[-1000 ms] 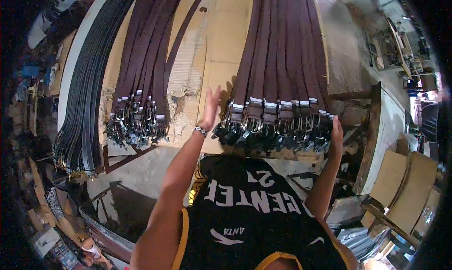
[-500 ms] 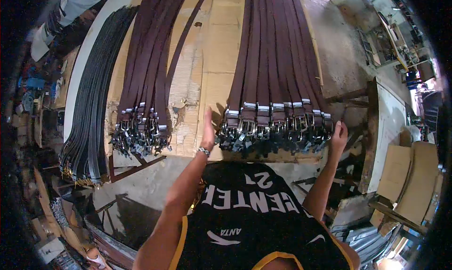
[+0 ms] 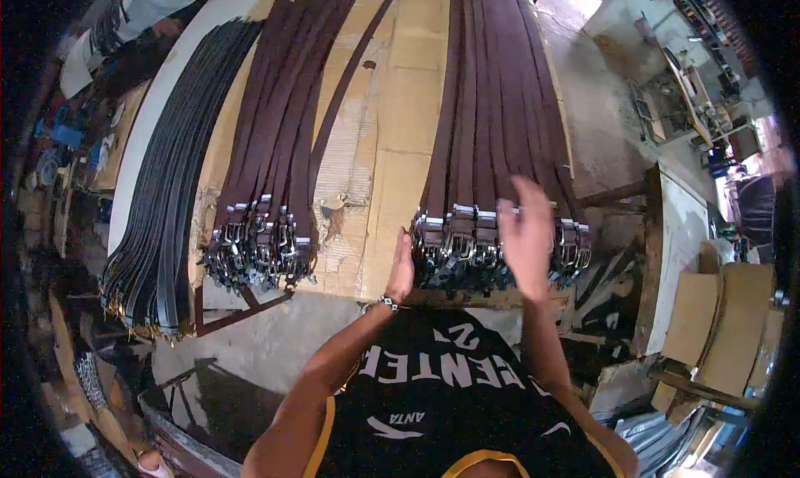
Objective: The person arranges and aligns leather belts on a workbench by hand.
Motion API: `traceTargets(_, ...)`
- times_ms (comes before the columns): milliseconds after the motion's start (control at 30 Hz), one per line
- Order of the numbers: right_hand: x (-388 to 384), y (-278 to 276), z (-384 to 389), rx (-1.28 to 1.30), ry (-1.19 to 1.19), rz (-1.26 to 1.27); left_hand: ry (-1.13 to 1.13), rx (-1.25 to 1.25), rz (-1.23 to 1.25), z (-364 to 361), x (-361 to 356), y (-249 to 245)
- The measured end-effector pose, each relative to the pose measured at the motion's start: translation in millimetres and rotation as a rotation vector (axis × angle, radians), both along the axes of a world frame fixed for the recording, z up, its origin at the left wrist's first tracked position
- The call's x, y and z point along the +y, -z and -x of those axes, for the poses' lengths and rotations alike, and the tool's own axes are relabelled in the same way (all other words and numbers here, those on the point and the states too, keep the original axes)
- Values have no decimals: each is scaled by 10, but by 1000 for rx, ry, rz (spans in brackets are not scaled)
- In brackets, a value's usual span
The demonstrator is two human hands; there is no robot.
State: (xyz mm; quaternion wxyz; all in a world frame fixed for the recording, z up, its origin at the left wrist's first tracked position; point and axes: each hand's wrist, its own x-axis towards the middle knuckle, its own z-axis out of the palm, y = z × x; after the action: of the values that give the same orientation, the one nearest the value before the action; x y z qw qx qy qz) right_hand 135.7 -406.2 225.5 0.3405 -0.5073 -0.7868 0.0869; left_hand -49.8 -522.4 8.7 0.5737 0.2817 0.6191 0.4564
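Note:
My left hand (image 3: 402,266) stands on edge at the left side of a wide bundle of brown belts (image 3: 492,136), fingers straight and close by the end buckle. Over the buckle end of that bundle hovers my right hand (image 3: 530,236), slightly blurred, fingers stretched and holding nothing. Metal buckles (image 3: 460,243) with pale bands line the near end of the belts, partly hidden under my right hand. The straps run away from me along a cardboard-covered table (image 3: 398,186).
A second stack of brown belts (image 3: 279,111) lies left of centre, with one loose strap (image 3: 354,74) beside it. Farther left, black straps (image 3: 179,153) hang over the near edge. Cardboard pieces (image 3: 729,332) stand at right, near a white panel (image 3: 683,245).
My right hand has moved left from the bundle's right side to above its buckles. My left hand stays at the left side. The view has shifted slightly.

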Motion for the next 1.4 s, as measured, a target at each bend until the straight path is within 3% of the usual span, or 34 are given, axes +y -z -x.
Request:
traceTargets(100,203,380,805,-183,-316,80,31,33,-20,161,-39,-107)
traceTargets(167,326,840,1140,-435,-500,151,40,116,-50,330,-79,-252)
traceTargets(267,466,1072,1326,-872,-548,491,34,400,-128,742,-235,-539)
traceTargets(367,585,1202,1267,-891,-481,674,-65,771,-228,1412,-448,-732)
traceTargets(500,570,1309,1239,-809,-475,594,-177,1232,-246,2309,-692,-764)
traceTargets(533,543,1272,1264,-831,-454,584,-182,1177,-202,2482,-718,-772)
traceTargets(567,496,1251,1285,-852,-438,574,-186,1292,-207,2610,-740,-778)
traceTargets(600,422,1373,1242,-684,-399,408,-162,1320,-211,2723,-742,-828)
traceTargets(700,236,995,1510,-524,-327,373,-127,1419,-161,3091,-705,-932)
traceTargets(800,-115,623,1811,-278,-254,497,-94,1547,30,3380,-672,-970)
traceTargets(867,-294,882,1871,-193,-310,513,-73,1591,51,3490,-610,-930)
traceTargets(1000,-686,1479,2064,-19,-407,832,57,1577,-33,3343,-466,-1038)
traceTargets(1100,-952,2113,2308,140,-505,952,157,1560,112,3297,-400,-833)
traceTargets(1200,-1117,2667,2716,445,-596,1192,59,1529,-6,3239,-362,-886)
traceTargets(1233,-1115,2589,2838,577,-618,1285,36,1497,-47,3198,-335,-925)
traceTargets(1267,-1106,2500,2877,549,-568,1335,88,1414,-1,3169,-321,-979)
traceTargets(1300,-1066,1997,2971,523,-528,1390,53,1321,-45,3167,-338,-900)
traceTargets(1400,-930,1801,3118,243,-474,1411,69,1105,-14,3010,-339,-1139)
